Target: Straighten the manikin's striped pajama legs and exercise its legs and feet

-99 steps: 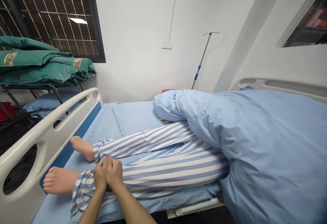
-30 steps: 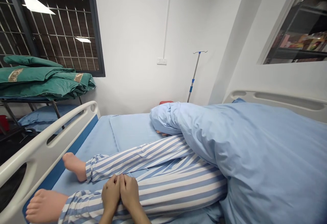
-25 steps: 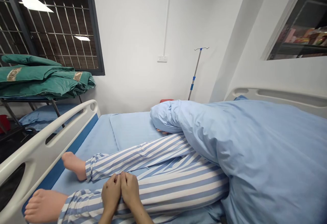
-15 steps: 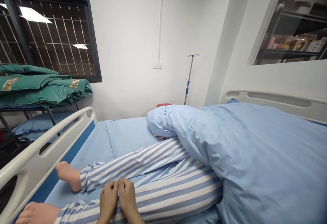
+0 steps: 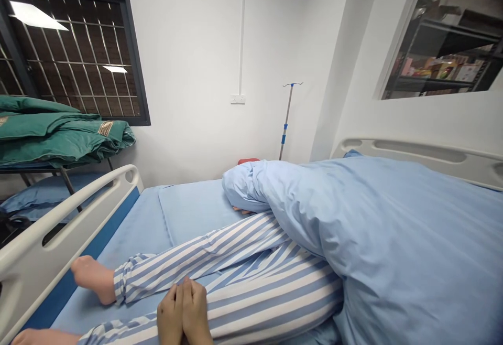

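My left hand (image 5: pixel 170 313) and my right hand (image 5: pixel 195 308) are side by side and touching at the bottom of the view. Both have their fingers curled in, and nothing shows in either. They are over the near leg of the blue-and-white striped trousers (image 5: pixel 275 300), worn by a figure lying on the bed. Its smooth bare foot (image 5: pixel 94 279) sticks out of the far trouser leg, and the other foot (image 5: pixel 45 337) is cut off by the lower edge. A bunched light blue quilt (image 5: pixel 393 229) covers the figure from the thighs up.
The bed's footboard (image 5: pixel 78 203) stands at left, its headboard (image 5: pixel 416 151) at right. Light blue sheet (image 5: pixel 196 203) shows beyond the legs. Behind the bed rises an IV pole (image 5: pixel 288 114) beside a red object (image 5: pixel 248 161). Green folded quilts (image 5: pixel 66 135) lie on a rack at left.
The view has swung slightly to the right, so the room and feet appear further left. My hands stay together, now slightly lower, with their wrists out of frame.
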Motion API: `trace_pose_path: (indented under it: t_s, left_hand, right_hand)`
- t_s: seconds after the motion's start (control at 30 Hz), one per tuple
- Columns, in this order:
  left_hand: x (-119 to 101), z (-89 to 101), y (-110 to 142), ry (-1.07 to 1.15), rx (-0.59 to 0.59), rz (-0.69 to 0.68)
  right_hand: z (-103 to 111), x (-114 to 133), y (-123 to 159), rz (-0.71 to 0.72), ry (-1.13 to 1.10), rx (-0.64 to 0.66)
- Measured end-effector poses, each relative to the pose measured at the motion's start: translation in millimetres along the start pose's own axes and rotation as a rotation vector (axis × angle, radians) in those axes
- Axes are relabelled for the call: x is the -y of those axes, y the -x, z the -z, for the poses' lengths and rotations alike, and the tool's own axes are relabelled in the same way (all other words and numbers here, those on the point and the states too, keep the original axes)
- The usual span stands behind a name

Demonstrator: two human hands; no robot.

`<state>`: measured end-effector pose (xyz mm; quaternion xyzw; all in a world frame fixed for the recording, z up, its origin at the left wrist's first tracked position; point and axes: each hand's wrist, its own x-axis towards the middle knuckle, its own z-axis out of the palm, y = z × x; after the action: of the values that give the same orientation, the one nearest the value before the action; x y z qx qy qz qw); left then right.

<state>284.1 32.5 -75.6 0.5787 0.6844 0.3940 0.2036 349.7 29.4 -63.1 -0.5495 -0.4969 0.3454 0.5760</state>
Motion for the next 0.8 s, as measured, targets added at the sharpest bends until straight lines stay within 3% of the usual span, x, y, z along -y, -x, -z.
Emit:
trace_pose_path:
  t_s: [0.2,0.4,0.5,0.67,0.8]
  left_hand:
    - [-6,3.6,1,-0.116,0.000,-0.036]
    - [-11,6.6,2,-0.172,0.043,-0.038]
    - [-14,4.7,4,-0.217,0.062,-0.056]
    - [-20,2.3,7,-0.255,0.045,0.005]
    - [-20,0.8,8,-0.278,0.059,-0.016]
  right_hand:
    - [-2,-2,-1,-0.028,-0.026,0.050]
    - [16,18,-12,0.090,0.321,0.118]
    - [29,22,-16,0.154,0.391,0.160]
    - [37,0,-11,0.124,0.431,0.079]
    - [36,-9,-7,0.108,0.477,0.092]
